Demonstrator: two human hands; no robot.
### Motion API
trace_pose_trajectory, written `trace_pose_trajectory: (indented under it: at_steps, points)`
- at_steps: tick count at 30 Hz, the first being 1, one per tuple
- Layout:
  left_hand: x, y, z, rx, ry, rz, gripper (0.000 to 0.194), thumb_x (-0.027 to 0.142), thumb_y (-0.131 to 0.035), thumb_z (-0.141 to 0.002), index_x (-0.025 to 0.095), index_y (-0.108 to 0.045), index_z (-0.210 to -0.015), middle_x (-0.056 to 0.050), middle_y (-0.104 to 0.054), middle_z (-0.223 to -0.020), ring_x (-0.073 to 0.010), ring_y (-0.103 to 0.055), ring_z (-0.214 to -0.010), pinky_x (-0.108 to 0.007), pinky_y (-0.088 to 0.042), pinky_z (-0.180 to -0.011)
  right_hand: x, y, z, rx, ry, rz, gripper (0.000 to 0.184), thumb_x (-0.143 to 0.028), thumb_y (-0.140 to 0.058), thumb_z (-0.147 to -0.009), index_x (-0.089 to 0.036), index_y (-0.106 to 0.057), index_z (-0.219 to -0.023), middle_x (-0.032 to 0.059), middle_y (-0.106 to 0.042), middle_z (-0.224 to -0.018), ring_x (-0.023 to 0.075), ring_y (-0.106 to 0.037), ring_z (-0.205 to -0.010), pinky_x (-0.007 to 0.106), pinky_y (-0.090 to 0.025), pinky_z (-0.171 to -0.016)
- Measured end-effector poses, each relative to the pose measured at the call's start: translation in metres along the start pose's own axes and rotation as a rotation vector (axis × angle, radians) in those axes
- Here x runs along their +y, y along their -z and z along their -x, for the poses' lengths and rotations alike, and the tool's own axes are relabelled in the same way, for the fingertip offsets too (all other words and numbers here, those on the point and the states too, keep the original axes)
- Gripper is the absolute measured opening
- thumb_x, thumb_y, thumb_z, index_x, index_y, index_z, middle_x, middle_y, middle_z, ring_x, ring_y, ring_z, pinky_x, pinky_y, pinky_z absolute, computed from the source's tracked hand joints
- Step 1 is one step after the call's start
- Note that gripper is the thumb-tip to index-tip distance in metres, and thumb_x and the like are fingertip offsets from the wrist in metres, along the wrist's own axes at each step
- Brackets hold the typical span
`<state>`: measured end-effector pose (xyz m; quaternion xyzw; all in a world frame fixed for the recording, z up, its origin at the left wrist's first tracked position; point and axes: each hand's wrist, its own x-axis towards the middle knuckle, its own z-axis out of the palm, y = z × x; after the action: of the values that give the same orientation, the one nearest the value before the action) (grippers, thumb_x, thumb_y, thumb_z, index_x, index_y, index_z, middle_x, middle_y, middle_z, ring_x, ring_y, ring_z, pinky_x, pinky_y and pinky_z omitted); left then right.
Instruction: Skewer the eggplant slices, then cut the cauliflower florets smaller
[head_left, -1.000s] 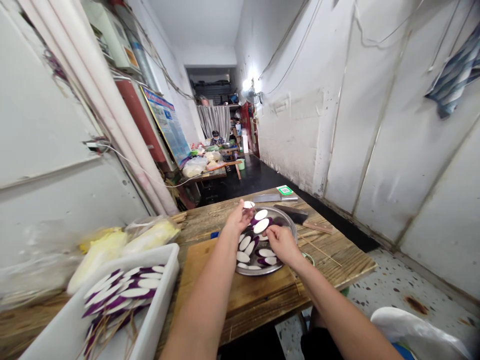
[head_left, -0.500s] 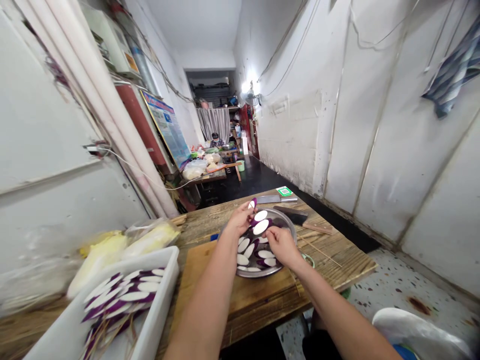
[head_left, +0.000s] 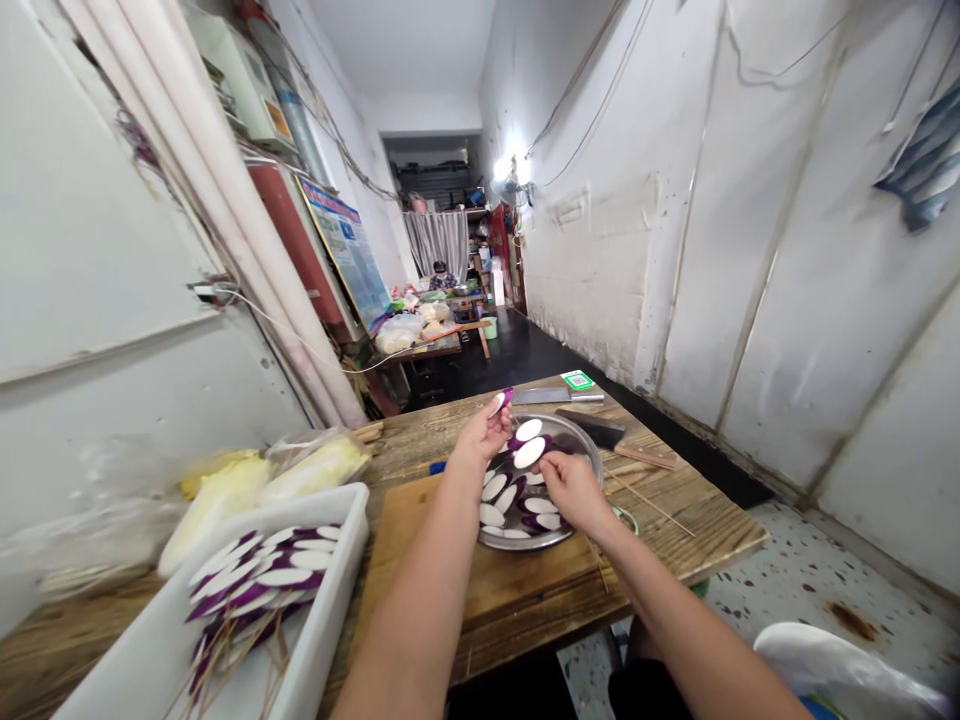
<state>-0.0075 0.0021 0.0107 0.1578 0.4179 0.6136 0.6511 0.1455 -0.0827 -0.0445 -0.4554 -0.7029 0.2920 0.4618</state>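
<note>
My left hand [head_left: 486, 434] is closed over the far left rim of a metal bowl [head_left: 598, 470], pinching a purple-skinned eggplant slice [head_left: 501, 401] with white flesh. My right hand [head_left: 571, 488] reaches over the bowl's right side, fingers pinched at the edge of another eggplant slice [head_left: 529, 453]; its fingertips are partly hidden. Several more cut slices [head_left: 508, 497] lie in the bowl, which stands partly on a wooden cutting board [head_left: 409, 530]. To the left, a white tray [head_left: 345, 560] holds eggplant slices [head_left: 259, 575] on thin wooden skewers [head_left: 236, 650].
Two knives lie beyond the bowl: a cleaver with a metal handle [head_left: 541, 396] and a dark blade with a wooden handle [head_left: 646, 456]. A loose skewer [head_left: 652, 503] lies at right on the wooden table [head_left: 720, 535]. Plastic-bagged food [head_left: 315, 470] sits behind the tray. Far back, a person [head_left: 441, 277] sits.
The left hand's slice has tilted, showing more purple skin. My right hand stays at the slice over the bowl. The whole view has shifted slightly.
</note>
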Motion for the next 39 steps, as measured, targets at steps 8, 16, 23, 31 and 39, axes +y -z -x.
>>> trace_pose_trajectory:
  at_steps: [8, 16, 23, 31, 39]
  points:
    - [-0.0003, -0.0010, 0.0017, 0.083, -0.053, -0.062, 0.004, 0.012, -0.062, -0.081, 0.009, -0.062, -0.084, -0.005, -0.064, -0.062, -0.0085, -0.059, -0.050, -0.016, -0.046, -0.044, 0.0004, -0.0008, -0.0001, -0.014, -0.008, 0.026, 0.030, -0.017, -0.041, -0.084, -0.017, -0.069, -0.075, 0.0036, -0.070, -0.071, 0.0146, -0.060, -0.066, 0.022, -0.037, -0.061]
    - [-0.0006, -0.0012, 0.0032, 0.093, -0.026, -0.061, 0.008, 0.010, -0.060, -0.082, 0.007, -0.061, -0.088, -0.009, -0.067, -0.067, -0.0139, -0.066, -0.058, -0.021, -0.054, -0.052, -0.0007, 0.0004, -0.0002, -0.034, -0.001, 0.037, 0.030, -0.016, -0.041, -0.083, -0.017, -0.069, -0.074, 0.0028, -0.067, -0.066, 0.0138, -0.056, -0.060, 0.022, -0.035, -0.057]
    - [0.0000, -0.0006, 0.0033, 0.084, -0.066, -0.097, 0.009, 0.010, -0.064, -0.079, 0.008, -0.062, -0.087, -0.009, -0.068, -0.067, -0.0128, -0.065, -0.055, -0.020, -0.053, -0.051, 0.0031, -0.0015, -0.0012, -0.043, 0.018, 0.023, 0.030, -0.016, -0.041, -0.083, -0.017, -0.069, -0.074, 0.0029, -0.069, -0.069, 0.0143, -0.058, -0.064, 0.022, -0.037, -0.060]
    - [-0.0009, -0.0006, 0.0030, 0.117, -0.121, -0.138, 0.004, 0.009, -0.063, -0.080, 0.008, -0.061, -0.083, -0.007, -0.067, -0.064, -0.0113, -0.064, -0.053, -0.018, -0.052, -0.049, 0.0005, -0.0006, -0.0009, -0.043, 0.009, 0.021, 0.030, -0.015, -0.040, -0.083, -0.017, -0.069, -0.073, 0.0034, -0.069, -0.070, 0.0142, -0.059, -0.064, 0.022, -0.037, -0.060]
    - [-0.0008, 0.0021, -0.0019, 0.140, -0.105, -0.129, 0.005, 0.008, -0.065, -0.078, 0.007, -0.061, -0.082, -0.008, -0.067, -0.064, -0.0117, -0.064, -0.053, -0.019, -0.054, -0.052, 0.0020, -0.0019, -0.0020, -0.029, 0.001, 0.013, 0.030, -0.016, -0.041, -0.082, -0.016, -0.069, -0.073, 0.0026, -0.067, -0.065, 0.0138, -0.057, -0.061, 0.021, -0.036, -0.058]
